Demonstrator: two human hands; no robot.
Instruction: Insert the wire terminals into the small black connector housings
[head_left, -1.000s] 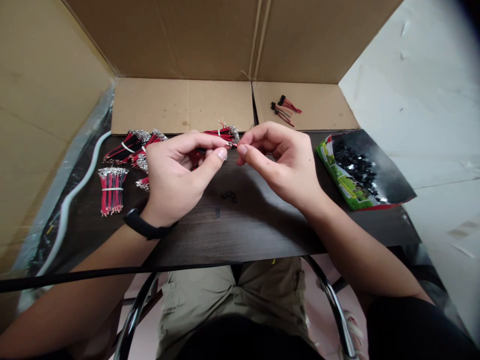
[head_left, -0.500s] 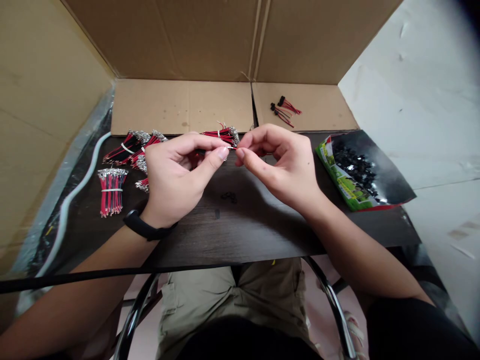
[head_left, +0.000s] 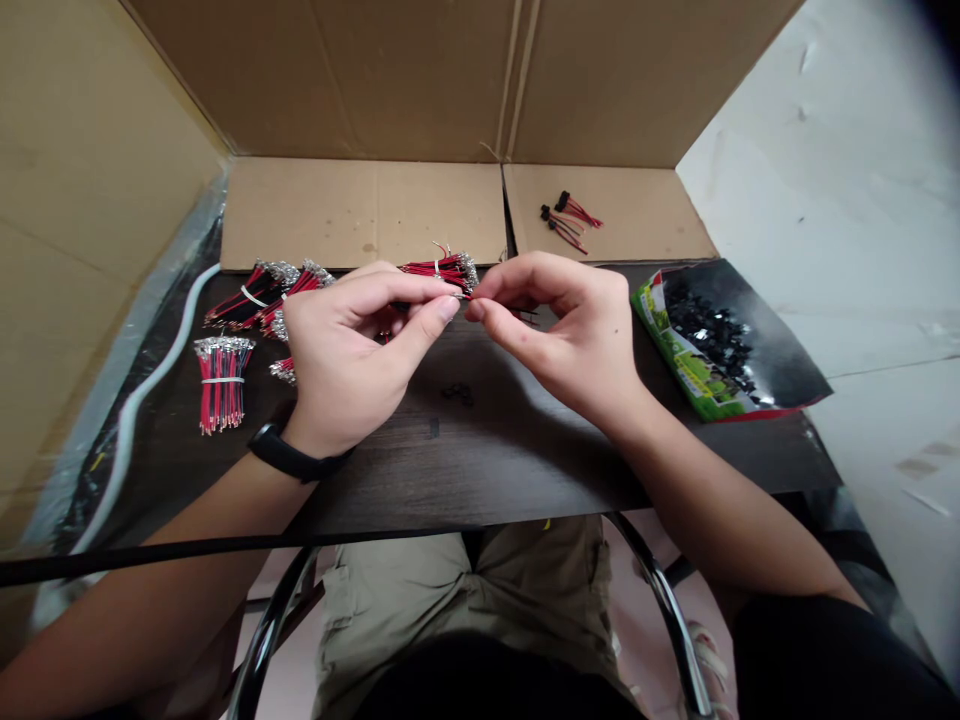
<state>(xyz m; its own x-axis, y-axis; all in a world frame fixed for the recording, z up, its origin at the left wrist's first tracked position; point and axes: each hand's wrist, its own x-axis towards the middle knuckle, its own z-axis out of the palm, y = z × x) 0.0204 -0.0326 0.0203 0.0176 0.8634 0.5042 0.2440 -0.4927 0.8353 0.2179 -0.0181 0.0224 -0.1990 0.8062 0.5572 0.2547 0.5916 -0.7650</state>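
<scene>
My left hand [head_left: 360, 345] is closed in a pinch between thumb and forefinger over the table. What sits in that pinch is mostly covered by the fingertips. Almost touching it, my right hand [head_left: 559, 325] pinches a thin red wire [head_left: 468, 296], and wire ends show beneath its curled fingers. Bits of red and black show behind my left fingers; I cannot tell whether they are held. Just beyond the hands lies a tied bundle of red and black wires [head_left: 448, 268] with silvery terminals. Small black pieces [head_left: 457, 393] lie on the dark table [head_left: 480, 465] below.
More tied wire bundles [head_left: 223, 385] lie at the left. Black connectors with wires [head_left: 570, 215] rest on the cardboard [head_left: 637, 225] at the back. An opened bag [head_left: 679, 385] of small black parts stands at the right. A white cable [head_left: 131, 420] runs along the left edge.
The hands have drawn slightly closer, and less red wire shows between the fingertips. Wire ends now show below my right fingers.
</scene>
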